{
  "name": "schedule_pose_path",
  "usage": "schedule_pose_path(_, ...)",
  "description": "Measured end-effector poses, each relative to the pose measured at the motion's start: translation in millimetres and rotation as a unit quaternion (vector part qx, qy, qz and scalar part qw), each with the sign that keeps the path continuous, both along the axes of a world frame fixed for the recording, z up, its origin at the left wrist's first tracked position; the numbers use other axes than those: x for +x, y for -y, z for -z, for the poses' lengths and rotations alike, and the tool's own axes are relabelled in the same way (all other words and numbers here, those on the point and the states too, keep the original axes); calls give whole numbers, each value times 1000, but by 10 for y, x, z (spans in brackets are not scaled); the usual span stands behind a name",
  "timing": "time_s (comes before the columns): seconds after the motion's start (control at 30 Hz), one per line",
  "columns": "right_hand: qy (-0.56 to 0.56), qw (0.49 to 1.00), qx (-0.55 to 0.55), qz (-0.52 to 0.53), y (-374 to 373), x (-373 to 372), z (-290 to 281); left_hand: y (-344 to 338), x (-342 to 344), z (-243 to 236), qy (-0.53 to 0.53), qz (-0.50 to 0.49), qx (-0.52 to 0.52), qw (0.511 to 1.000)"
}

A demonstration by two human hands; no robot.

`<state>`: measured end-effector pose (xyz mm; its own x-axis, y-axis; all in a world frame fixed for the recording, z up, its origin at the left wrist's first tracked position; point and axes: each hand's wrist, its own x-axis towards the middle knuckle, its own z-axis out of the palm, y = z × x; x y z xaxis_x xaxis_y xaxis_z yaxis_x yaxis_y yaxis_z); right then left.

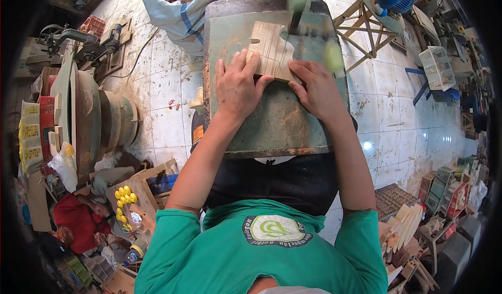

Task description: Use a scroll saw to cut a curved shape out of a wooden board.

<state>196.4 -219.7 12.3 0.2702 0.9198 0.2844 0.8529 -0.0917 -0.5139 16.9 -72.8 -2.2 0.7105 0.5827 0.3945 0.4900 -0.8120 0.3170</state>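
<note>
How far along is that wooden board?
Already done, it seems: the wooden board has a notched left edge and a wavy right edge. In hand: the left hand and right hand hold its near corners on the table. Left: perhaps more shaping, as it isn't set aside; how much, I can't tell.

Forearms (207, 158) extended forward; left grip (238, 84) splayed, palm down; right grip (319, 87) angled inward.

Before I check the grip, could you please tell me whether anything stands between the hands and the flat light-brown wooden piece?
Nothing visible does: the bare left hand and bare right hand both touch the wooden piece directly.
</note>
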Motion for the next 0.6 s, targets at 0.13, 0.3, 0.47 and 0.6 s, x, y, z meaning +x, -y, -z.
schedule_pose_path(0.13, 11, 1000, -6, 25, -2, -82, 1, -80, 17, 32, -4, 2, -11, 1000)
schedule_pose_path(0.3, 36, 996, -36, 67, 4, -230, -3, -227, 22, 44, -9, 53, -38, 998)
schedule_pose_path(0.47, 65, 992, -26, 102, -19, -393, -76, -236, 43, -25, -29, 37, -60, 997)
schedule_pose_path(0.6, 29, 990, -70, 118, -14, -454, -122, -32, 51, -73, -68, -6, -149, 987)
